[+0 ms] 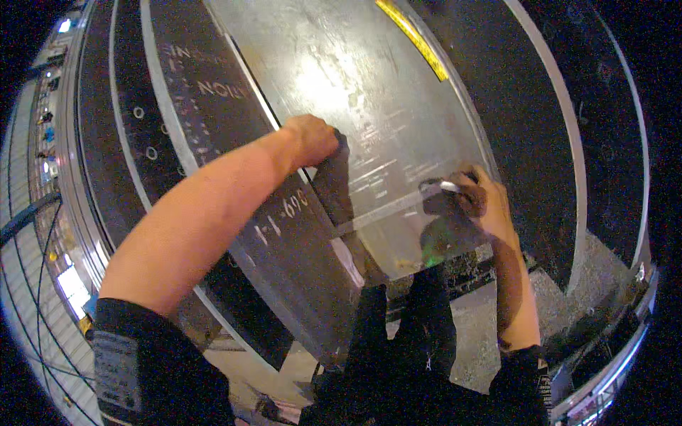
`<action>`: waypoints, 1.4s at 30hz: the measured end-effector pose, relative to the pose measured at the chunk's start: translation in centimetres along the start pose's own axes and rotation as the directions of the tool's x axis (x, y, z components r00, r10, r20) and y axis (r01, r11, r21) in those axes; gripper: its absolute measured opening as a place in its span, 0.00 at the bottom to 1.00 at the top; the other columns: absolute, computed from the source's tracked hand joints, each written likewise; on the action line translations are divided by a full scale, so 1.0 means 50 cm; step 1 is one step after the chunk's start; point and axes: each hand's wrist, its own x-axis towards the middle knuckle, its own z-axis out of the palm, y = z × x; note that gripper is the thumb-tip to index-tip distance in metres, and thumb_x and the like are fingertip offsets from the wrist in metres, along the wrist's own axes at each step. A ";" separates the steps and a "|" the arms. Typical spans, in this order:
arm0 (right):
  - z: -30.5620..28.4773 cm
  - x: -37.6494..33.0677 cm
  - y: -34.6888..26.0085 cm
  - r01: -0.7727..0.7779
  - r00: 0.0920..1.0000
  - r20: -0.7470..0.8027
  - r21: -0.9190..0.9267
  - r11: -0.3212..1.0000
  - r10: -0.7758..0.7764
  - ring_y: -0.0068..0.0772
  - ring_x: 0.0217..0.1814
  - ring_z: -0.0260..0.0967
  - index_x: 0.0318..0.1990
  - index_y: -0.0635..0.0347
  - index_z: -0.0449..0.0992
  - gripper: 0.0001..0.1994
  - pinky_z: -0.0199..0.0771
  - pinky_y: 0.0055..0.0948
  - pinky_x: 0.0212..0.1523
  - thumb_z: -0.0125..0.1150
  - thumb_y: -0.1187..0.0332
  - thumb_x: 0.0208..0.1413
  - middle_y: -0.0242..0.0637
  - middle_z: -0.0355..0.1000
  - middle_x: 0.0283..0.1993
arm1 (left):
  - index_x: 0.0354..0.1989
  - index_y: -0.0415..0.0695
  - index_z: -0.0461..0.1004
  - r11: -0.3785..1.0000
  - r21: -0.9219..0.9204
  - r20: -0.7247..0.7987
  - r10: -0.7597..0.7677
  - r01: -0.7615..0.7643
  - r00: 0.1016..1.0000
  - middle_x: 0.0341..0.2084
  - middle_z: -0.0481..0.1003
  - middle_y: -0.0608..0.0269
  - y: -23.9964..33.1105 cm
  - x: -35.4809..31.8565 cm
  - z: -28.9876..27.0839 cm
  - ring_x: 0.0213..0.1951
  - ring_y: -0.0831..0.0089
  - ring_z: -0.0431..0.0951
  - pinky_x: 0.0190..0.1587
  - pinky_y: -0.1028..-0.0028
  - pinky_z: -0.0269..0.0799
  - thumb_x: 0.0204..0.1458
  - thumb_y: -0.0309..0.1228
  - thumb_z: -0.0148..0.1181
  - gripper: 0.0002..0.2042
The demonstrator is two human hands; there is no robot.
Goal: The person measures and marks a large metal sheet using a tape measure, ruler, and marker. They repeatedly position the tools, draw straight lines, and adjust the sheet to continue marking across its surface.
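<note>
A shiny metal plate (pixel 383 135) lies in front of me, with a pale band across its near part. My left hand (pixel 310 142) rests at the plate's left edge, its fingers curled under; whatever they may hold is hidden. Over the plate's near right part is my right hand (pixel 486 202), fingers bent in a pinch. From its fingertips a short white stick (pixel 449 187) points left. Dark shadows of both hands fall on the metal. Farther off, a yellow ruler strip (pixel 415 39) lies along the plate's right edge.
Long dark metal slabs flank the plate: a left slab (pixel 273 213) with chalk marks, and a right slab (pixel 540 142). A gritty floor (pixel 472 312) shows by my legs. Cables (pixel 32 213) and bright workshop clutter line the far left.
</note>
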 end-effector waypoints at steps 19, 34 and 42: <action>-0.024 -0.015 -0.001 0.091 0.996 0.023 -0.185 0.979 -0.088 0.54 0.48 0.72 0.48 0.50 0.77 0.15 0.75 0.43 0.46 0.60 0.71 0.50 0.40 0.72 0.51 | 0.32 0.45 0.82 0.996 -0.093 -0.048 0.006 -0.011 0.999 0.35 0.81 0.54 -0.003 0.046 0.001 0.41 0.58 0.82 0.44 0.62 0.78 0.49 0.31 0.59 0.07; -0.081 0.039 0.008 0.279 0.956 -0.012 -0.278 0.919 -0.294 0.45 0.49 0.74 0.50 0.45 0.76 0.20 0.77 0.39 0.44 0.67 0.68 0.47 0.32 0.71 0.54 | 0.26 0.36 0.80 0.997 0.068 -0.151 0.042 -0.032 0.988 0.30 0.80 0.47 -0.057 -0.009 -0.033 0.36 0.53 0.82 0.41 0.62 0.79 0.37 0.24 0.68 0.08; -0.071 0.036 0.015 0.297 0.951 -0.024 -0.210 0.932 -0.308 0.41 0.53 0.74 0.49 0.44 0.78 0.21 0.77 0.35 0.49 0.68 0.73 0.44 0.30 0.72 0.55 | 0.25 0.35 0.80 0.998 0.049 -0.077 0.050 -0.046 0.996 0.29 0.80 0.45 -0.069 0.022 -0.016 0.36 0.52 0.82 0.40 0.61 0.79 0.35 0.24 0.68 0.07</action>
